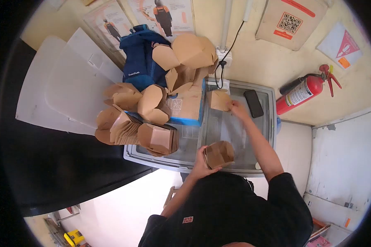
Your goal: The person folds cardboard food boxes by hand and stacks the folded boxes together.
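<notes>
My left hand [202,165] is wrapped round the side of an open brown cardboard box [220,154], near the front edge of the grey table [177,168]. Farther back, my right hand [237,108] pinches the right edge of a small brown card piece [219,100], which lies at or just above the tabletop. To the left, folded brown boxes stand nested in stacks [154,139]. More open boxes [189,51] are heaped at the back, on and around a larger carton [184,106] with blue edges.
A black phone [253,103] lies right of the card piece. A dark blue bag [139,57] leans by the wall. A black cable [233,42] hangs down to the table's back. The red fire extinguisher [303,91] is at the right, beyond the table edge.
</notes>
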Tool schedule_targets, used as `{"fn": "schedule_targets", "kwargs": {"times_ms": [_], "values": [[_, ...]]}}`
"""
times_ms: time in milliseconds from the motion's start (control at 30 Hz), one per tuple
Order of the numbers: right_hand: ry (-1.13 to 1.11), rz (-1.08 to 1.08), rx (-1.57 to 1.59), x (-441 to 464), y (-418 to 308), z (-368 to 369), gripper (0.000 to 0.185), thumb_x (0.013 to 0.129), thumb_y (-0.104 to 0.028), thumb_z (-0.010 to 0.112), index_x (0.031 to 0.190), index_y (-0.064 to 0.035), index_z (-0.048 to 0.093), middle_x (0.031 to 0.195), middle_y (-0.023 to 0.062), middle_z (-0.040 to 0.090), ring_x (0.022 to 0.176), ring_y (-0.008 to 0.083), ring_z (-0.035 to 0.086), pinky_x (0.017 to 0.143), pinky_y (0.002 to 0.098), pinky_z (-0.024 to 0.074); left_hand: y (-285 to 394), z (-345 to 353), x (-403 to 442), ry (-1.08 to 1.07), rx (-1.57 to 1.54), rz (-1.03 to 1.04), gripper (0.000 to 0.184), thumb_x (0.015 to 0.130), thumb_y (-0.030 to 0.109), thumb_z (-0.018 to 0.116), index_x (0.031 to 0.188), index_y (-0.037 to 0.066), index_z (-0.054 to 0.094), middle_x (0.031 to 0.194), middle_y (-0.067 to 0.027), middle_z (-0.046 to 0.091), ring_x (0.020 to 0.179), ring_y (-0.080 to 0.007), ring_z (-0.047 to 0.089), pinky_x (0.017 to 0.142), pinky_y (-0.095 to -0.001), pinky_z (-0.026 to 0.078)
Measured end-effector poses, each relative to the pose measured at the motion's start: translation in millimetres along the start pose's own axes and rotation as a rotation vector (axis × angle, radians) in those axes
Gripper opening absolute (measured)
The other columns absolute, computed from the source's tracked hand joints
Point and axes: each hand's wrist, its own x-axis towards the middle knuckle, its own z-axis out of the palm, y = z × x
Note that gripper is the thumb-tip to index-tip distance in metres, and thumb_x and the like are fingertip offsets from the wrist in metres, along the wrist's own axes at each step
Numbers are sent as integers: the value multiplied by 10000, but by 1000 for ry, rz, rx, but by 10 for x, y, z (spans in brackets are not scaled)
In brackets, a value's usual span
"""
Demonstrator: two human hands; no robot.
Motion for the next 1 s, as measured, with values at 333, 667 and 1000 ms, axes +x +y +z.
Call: {"fn": "schedule_targets", "kwargs": {"times_ms": [333,667,1000], "values": [[-92,311,708,-675,-658,-335,303,965,-215,667,1199,-22,668,1062,58,727,926,138,674,843,304,535,50,-54,137,-28,-153,-80,1238,653,358,990,1536,26,188,1447,-188,365,1381,-313,406,1171,-437,345],[-457,-391,-507,-1931,-1518,-1075,176,852,-48,673,923,-81,516,786,97,645,793,278,699,662,418,503,82,-80,270,-67,15,-26,1190,631,370,986,1515,14,273,1397,-221,445,1329,-378,474,1141,-452,387],[-614,-858,-591,-2074,-1532,-1063,397,701,45,670,1040,-151,735,1024,85,717,1070,310,654,940,422,514,315,-105,275,-43,171,7,1161,617,367,987,1491,27,303,1389,-229,466,1313,-397,491,1123,-456,398]]}}
